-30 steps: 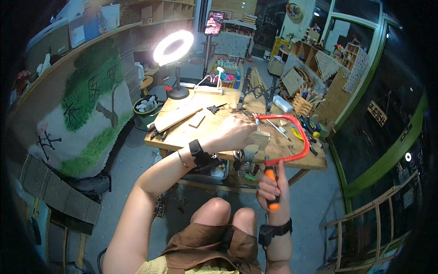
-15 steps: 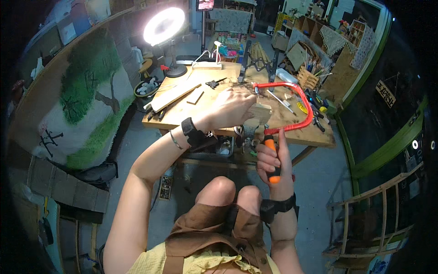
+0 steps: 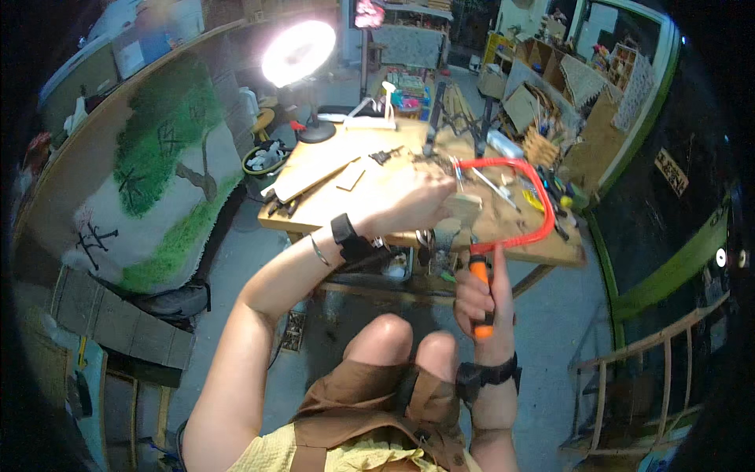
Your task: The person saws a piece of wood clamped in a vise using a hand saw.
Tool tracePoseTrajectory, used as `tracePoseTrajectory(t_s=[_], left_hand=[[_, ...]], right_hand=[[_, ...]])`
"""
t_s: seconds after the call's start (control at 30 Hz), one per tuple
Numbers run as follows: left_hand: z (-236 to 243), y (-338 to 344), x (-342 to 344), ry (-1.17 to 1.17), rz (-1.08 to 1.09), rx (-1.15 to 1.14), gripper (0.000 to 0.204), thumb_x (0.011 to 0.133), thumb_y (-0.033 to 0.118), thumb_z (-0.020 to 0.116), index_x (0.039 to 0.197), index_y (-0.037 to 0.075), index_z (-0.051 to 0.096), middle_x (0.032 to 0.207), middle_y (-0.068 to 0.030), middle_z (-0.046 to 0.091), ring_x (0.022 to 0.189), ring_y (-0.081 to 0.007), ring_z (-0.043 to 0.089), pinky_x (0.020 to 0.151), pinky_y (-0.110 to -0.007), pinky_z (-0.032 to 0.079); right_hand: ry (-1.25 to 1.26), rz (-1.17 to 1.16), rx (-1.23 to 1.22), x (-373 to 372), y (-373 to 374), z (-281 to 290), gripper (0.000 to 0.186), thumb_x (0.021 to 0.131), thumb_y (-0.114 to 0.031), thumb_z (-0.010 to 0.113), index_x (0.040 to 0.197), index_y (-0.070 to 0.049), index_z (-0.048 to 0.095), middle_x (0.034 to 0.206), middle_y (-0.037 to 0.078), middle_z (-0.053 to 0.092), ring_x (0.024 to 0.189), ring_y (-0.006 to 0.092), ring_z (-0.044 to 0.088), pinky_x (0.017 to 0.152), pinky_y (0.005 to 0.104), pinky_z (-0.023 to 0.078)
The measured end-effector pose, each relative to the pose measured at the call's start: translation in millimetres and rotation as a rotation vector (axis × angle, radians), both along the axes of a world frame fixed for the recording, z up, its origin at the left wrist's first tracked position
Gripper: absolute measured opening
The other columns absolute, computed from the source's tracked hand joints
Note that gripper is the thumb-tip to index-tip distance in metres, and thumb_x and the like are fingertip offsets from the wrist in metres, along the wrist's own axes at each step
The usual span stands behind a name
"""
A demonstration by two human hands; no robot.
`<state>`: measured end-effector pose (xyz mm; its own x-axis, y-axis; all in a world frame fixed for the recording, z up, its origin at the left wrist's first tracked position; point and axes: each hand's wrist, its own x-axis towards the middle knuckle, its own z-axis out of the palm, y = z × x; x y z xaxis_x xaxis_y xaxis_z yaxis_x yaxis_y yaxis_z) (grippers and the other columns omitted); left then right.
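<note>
My right hand (image 3: 481,295) grips the orange and black handle of a coping saw (image 3: 548,206) with a red U-shaped frame. The handle hangs below the bench's front edge, and the frame bows out to the right. Up at the edge, my left hand (image 3: 421,195) is closed, knuckles upward, close beside the saw's far end. A pale wooden block (image 3: 467,204) juts out next to its fingers. Whatever those fingers pinch is hidden by the hand and blurred. Most of the thin blade is hard to make out.
On the wooden workbench (image 3: 314,206) lie a long board (image 3: 318,179), a small wood piece (image 3: 351,176) and a white rod (image 3: 494,187). A lit ring lamp (image 3: 299,53) stands at the back left. Several tools (image 3: 560,193) crowd the right side. A basin (image 3: 266,157) stands left of the bench.
The whole view has shifted, so the bench appears lower and further right. My right hand and the saw handle sit slightly lower against the bench edge; my left hand stays by the block.
</note>
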<state>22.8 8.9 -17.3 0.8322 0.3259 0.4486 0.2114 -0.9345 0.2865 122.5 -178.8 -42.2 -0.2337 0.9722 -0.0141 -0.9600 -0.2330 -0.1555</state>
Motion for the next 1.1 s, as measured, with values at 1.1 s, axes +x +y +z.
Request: tracePoseTrajectory(t_s=[1.1], left_hand=[[12,-6,-13,0.050,0.074,0.211,0.024,0.078,0.024,0.057,0.088,0.003,0.052,0.070,-0.0162,0.058,0.071,-0.0329,0.058,0.064,-0.041,0.045]], right_hand=[[-0.136,-0.146,-0.089,-7,10,-1,0.049,0.085,-0.055,0.041,0.073,-0.007,0.043,0.049,-0.005,0.031,0.033,0.0033,0.028,0.031,0.0162,0.026]])
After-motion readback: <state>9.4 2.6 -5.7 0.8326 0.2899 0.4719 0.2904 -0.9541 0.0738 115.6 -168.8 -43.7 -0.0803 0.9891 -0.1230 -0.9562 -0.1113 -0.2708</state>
